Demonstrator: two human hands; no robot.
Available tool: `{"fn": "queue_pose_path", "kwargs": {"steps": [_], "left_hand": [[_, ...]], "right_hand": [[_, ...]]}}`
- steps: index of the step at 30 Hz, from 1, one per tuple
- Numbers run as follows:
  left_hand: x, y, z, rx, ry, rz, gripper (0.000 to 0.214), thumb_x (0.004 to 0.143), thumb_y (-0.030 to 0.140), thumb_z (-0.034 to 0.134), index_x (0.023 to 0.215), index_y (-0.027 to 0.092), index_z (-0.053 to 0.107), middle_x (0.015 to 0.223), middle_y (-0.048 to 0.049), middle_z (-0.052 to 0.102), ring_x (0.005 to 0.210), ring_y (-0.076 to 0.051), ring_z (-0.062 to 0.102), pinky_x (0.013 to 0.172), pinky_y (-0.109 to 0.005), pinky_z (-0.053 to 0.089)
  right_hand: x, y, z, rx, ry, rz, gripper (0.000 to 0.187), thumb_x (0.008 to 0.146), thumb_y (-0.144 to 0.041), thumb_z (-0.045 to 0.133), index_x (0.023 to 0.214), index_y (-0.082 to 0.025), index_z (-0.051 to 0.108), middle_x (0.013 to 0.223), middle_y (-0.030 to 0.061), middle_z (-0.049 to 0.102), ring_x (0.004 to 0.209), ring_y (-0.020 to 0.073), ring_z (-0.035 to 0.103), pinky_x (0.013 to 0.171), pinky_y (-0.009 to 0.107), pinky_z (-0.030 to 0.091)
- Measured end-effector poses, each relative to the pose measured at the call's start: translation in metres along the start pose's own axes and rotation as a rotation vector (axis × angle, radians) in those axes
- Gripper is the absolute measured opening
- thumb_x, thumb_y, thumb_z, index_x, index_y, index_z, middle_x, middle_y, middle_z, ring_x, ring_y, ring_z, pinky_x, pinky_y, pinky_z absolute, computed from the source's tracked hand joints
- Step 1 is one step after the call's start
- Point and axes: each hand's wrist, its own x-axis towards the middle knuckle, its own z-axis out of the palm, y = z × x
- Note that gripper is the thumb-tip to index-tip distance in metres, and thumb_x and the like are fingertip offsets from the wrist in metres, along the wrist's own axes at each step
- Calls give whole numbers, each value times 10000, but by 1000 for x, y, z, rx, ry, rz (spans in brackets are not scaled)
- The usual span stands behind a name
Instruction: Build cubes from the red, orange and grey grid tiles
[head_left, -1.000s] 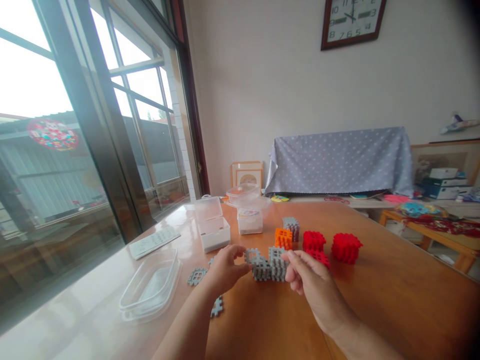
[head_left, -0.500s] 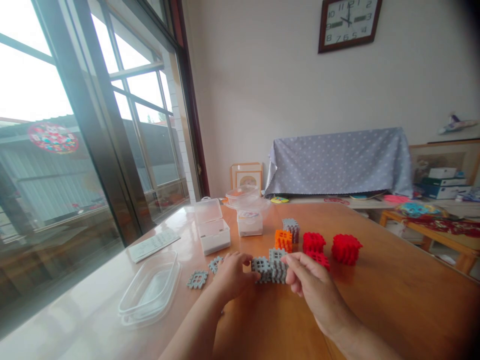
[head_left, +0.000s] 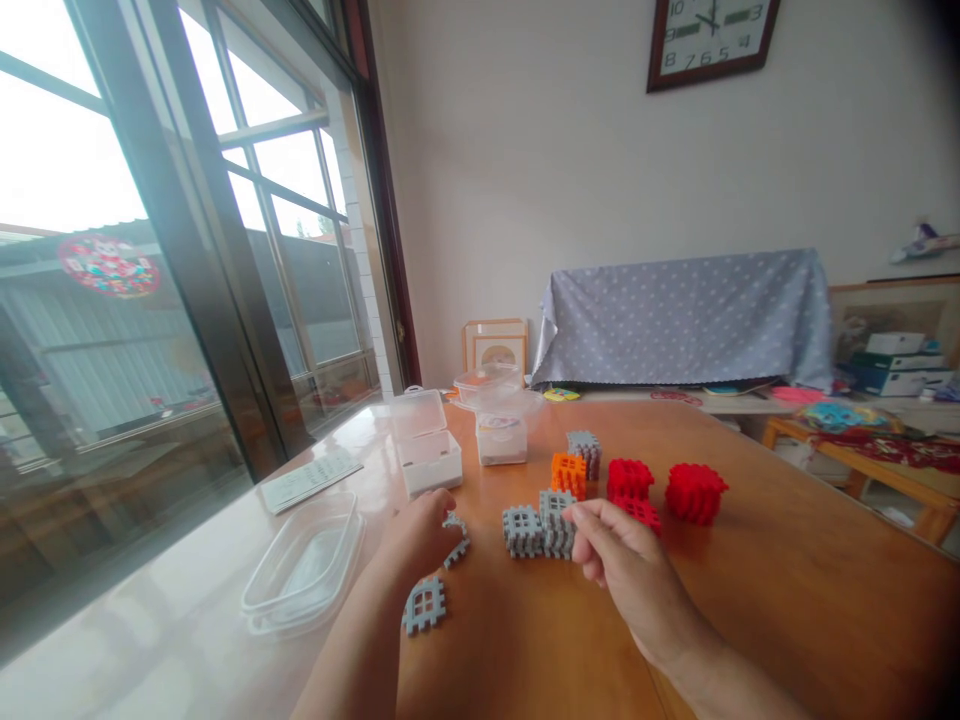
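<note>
Grey square interlocking plastic pieces with window-like holes make two stacks side by side: a lower left stack (head_left: 523, 532) and a taller right stack (head_left: 558, 526). My right hand (head_left: 626, 560) pinches the taller stack's upper right edge between thumb and curled fingers. Off to the left, my left hand (head_left: 424, 535) hovers over loose grey pieces, fingers apart, its fingertips beside one loose piece (head_left: 456, 545) that it partly covers. Another loose piece (head_left: 426, 605) lies flat by my left wrist.
Behind the stacks stand orange pieces (head_left: 568, 476), another grey stack (head_left: 584, 455), red stacks (head_left: 630, 482) and a separate red stack (head_left: 696, 493). Clear plastic tubs (head_left: 304, 565), an open white box (head_left: 433, 475), a second box (head_left: 502, 443) and a booklet (head_left: 311, 480) occupy the left and back.
My left hand has left the grey stacks and moved left over the loose pieces. My right hand stays at the taller stack. The view has tilted down slightly.
</note>
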Motion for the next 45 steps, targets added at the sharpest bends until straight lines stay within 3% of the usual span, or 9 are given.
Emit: {"fn": "queue_pose_path", "kwargs": {"steps": [4,9,15,19,24,28,36,40,45], "left_hand": [[-3,2,2,134,-65,23,453,707,362,631,1147,253,630,1273,-123,632,1149,-358,575,911,-461,412],[-2,7,2,172,-124,19,443,697,298,623,1138,252,626,1248,-117,648,1165,-351,560,913,-452,405],[0,5,2,88,-33,14,306,705,248,595,1006,240,653,1124,-93,693,1066,-326,600,858,-414,398],[-1,12,-2,-425,-8,-14,284,769,333,579,1018,205,625,1001,-77,690,911,-239,621,757,-325,426],[-10,39,-5,-1265,-253,79,304,856,445,518,1005,193,597,998,-60,680,859,-164,611,690,-244,423],[-17,60,-1,-1579,-439,105,262,862,427,544,993,205,591,1020,-61,693,880,-166,624,706,-246,427],[-26,73,5,-1660,-528,182,255,848,408,597,989,196,616,973,-62,675,865,-181,602,735,-278,431],[-26,71,6,-1666,-502,189,226,822,350,647,977,187,622,939,-57,656,850,-173,590,741,-280,425],[-25,67,3,-1528,-428,225,228,767,236,713,964,172,618,903,-42,637,794,-131,562,717,-245,403]], "right_hand": [[0,0,0,-9,-4,1,362,910,-548,558,883,-198,647,637,-25,543,554,116,451,538,248,331],[1,2,2,-15,-9,0,367,913,-548,554,883,-195,650,636,-20,547,558,117,451,536,249,332],[1,3,1,-36,-5,4,353,911,-542,556,863,-202,641,633,-29,546,550,111,450,533,241,332],[-1,2,1,-61,-33,4,361,919,-550,537,870,-209,644,650,-28,554,567,116,462,542,243,348],[-9,1,7,-164,-155,-47,353,917,-542,551,995,-217,665,692,-18,577,648,144,528,617,264,413],[-13,3,13,-151,-263,-4,402,923,-576,524,963,-205,674,680,-9,596,611,141,539,568,255,397],[-13,-1,16,112,-252,120,407,907,-570,565,811,-182,643,678,2,625,552,102,510,510,220,345],[-13,-1,14,190,-196,148,353,891,-513,617,768,-182,614,675,-6,615,557,97,500,519,221,336],[-8,-1,8,323,-97,153,258,880,-461,639,877,-203,631,718,-10,618,587,104,498,531,224,334]]}}
